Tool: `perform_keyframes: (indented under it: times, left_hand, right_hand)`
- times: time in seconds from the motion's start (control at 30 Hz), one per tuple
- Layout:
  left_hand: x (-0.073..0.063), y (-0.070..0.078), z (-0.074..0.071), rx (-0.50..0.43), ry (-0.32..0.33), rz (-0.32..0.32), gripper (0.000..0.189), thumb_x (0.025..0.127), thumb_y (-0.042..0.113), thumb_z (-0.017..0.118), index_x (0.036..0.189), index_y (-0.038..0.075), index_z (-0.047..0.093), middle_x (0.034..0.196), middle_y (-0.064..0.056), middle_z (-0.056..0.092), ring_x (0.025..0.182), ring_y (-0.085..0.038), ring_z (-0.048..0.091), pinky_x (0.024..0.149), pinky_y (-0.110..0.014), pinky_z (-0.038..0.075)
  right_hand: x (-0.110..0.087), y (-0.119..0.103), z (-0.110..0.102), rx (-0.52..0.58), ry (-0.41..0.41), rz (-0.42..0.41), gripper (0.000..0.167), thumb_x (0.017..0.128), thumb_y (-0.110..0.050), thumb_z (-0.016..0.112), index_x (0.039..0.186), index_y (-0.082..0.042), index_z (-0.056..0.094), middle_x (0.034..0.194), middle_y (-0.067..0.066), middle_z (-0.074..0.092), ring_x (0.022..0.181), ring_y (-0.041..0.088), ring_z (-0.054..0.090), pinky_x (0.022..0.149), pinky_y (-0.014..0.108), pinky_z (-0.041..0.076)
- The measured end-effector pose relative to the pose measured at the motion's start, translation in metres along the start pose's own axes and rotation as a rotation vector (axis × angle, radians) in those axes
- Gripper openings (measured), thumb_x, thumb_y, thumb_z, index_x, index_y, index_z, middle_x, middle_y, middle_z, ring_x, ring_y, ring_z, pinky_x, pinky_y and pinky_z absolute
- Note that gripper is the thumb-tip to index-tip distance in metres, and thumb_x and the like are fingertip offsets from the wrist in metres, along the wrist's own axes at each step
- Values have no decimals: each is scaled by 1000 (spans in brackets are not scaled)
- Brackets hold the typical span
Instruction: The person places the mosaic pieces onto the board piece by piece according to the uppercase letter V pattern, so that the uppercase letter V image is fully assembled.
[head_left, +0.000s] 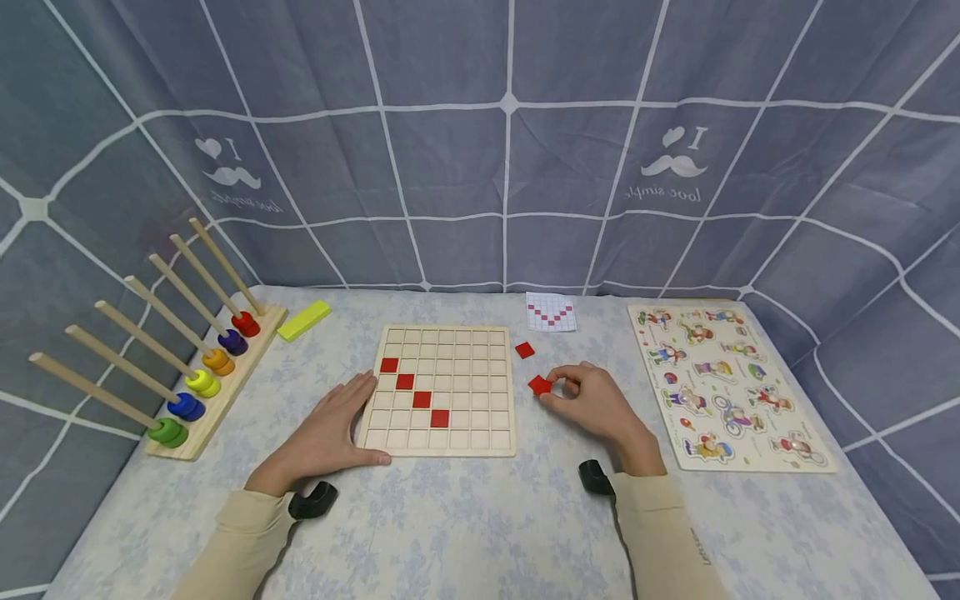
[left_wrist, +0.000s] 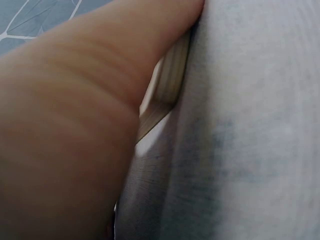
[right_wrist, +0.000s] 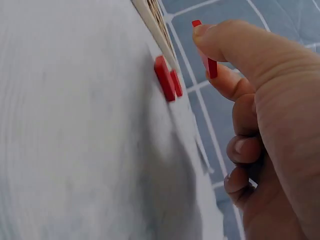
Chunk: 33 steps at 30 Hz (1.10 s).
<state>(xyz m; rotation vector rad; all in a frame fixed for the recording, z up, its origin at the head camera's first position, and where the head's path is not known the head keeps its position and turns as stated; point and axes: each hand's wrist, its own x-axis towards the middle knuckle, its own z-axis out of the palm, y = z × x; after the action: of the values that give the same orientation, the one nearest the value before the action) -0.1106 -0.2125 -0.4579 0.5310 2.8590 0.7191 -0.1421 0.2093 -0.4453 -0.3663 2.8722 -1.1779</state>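
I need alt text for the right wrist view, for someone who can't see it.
A right hand pinches a red tile, apart from two more red tiles lying on a pale table. Part of a wooden board shows at the top, and a blue curtain with white lines hangs behind.

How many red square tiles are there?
7 red square tiles: four in a diagonal on the pale wooden grid board, one pinched in the right hand, two on the pale floral tabletop nearby. Others may be hidden.
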Motion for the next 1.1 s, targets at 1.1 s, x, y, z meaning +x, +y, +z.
perform_keyframes:
  times: [1.1]
  left_hand:
    - [1, 3, -1, -2, 12, -2, 130, 69, 66, 84, 162, 1, 22, 169, -21, 21, 156, -43, 19, 125, -63, 16]
  right_hand:
    - [31, -73, 76, -196, -86, -188, 28, 89, -36, 77, 108, -15, 76, 58, -9, 45, 71, 10, 47, 84, 32, 46]
